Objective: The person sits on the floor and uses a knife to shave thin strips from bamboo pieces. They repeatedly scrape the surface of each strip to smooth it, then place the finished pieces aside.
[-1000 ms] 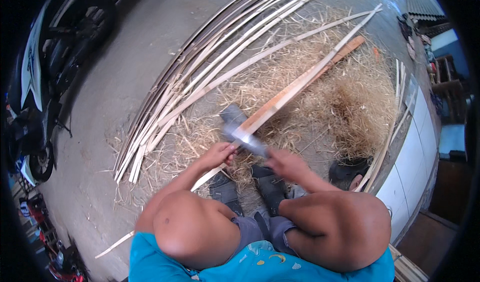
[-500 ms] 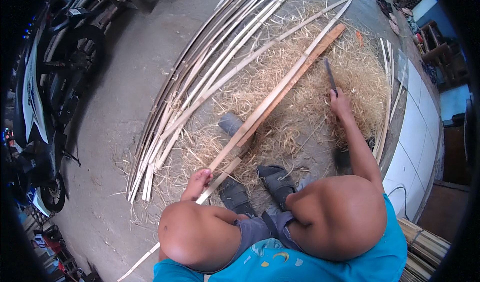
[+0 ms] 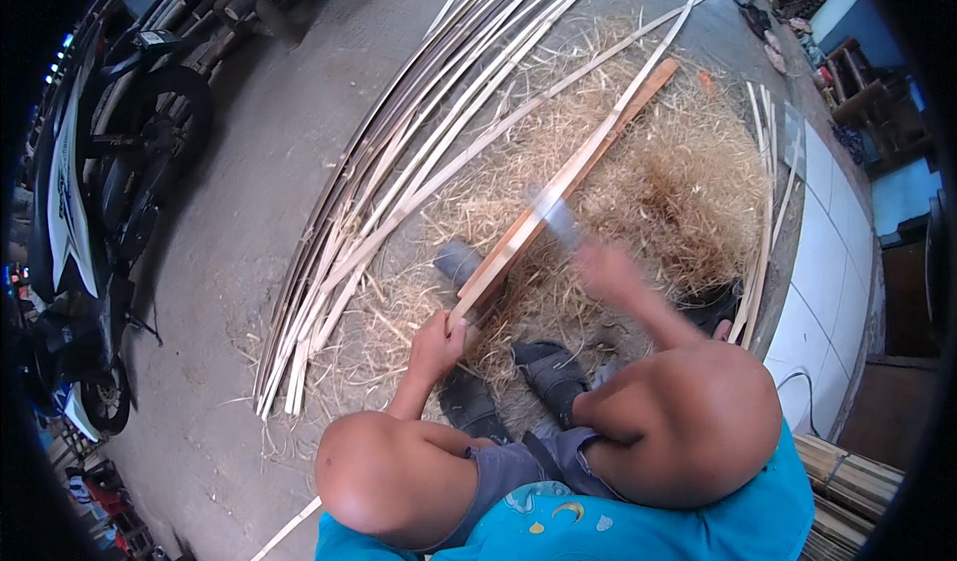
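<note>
My left hand [image 3: 437,344] is closed around the near end of a long pale bamboo strip [image 3: 578,162]. The strip runs away from me over a reddish-brown wooden board [image 3: 638,98], which slants across a grey cylindrical block [image 3: 459,262]. In my right hand [image 3: 610,270], smeared by motion, is a knife [image 3: 554,214]. Its blurred blade lies across the strip about midway along the board; whether it cuts in cannot be seen. Curly bamboo shavings [image 3: 688,182] cover the ground beneath and beyond the board.
Several long bamboo strips [image 3: 399,152] lie bundled on the left, with more strips [image 3: 766,162] along the right by white tiles [image 3: 822,262]. A motorcycle [image 3: 110,192] stands at far left. My sandalled feet [image 3: 550,367] are just before the block. Bundled slats [image 3: 847,481] sit at lower right.
My right hand has swung left and nearer, bringing the knife from beside the board onto the strip. My left hand has moved forward and right, up to the board's near end.
</note>
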`<state>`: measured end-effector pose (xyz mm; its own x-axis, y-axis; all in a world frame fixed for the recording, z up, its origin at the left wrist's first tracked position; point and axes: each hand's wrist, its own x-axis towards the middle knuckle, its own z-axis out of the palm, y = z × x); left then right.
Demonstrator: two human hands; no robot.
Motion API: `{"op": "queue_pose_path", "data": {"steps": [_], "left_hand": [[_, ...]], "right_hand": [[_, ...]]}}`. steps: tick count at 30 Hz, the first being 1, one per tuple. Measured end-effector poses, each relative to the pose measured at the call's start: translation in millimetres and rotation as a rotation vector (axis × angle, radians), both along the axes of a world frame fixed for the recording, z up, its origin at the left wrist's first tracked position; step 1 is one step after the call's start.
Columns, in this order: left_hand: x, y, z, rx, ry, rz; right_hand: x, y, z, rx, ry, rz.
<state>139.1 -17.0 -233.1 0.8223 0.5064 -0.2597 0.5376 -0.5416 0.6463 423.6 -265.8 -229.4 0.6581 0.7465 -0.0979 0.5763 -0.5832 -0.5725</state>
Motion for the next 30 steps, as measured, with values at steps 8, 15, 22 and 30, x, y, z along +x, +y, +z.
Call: {"op": "queue_pose_path", "data": {"steps": [8,15,22,30], "left_hand": [[-57,16,-1,-0.016,0.15,-0.201],[6,18,-27,-0.471,0.028,-0.058],[-3,26,-18,-1.096,0.193,0.201],[-5,24,-21,-1.387,0.165,0.287]], "right_hand": [[115,-70,47,-0.132,-0.046,-0.555],[-70,14,12,0.041,0.082,0.26],[34,-3,32,-0.071,-0.011,-0.285],[31,-25,36,-0.064,0.198,-0.187]]}}
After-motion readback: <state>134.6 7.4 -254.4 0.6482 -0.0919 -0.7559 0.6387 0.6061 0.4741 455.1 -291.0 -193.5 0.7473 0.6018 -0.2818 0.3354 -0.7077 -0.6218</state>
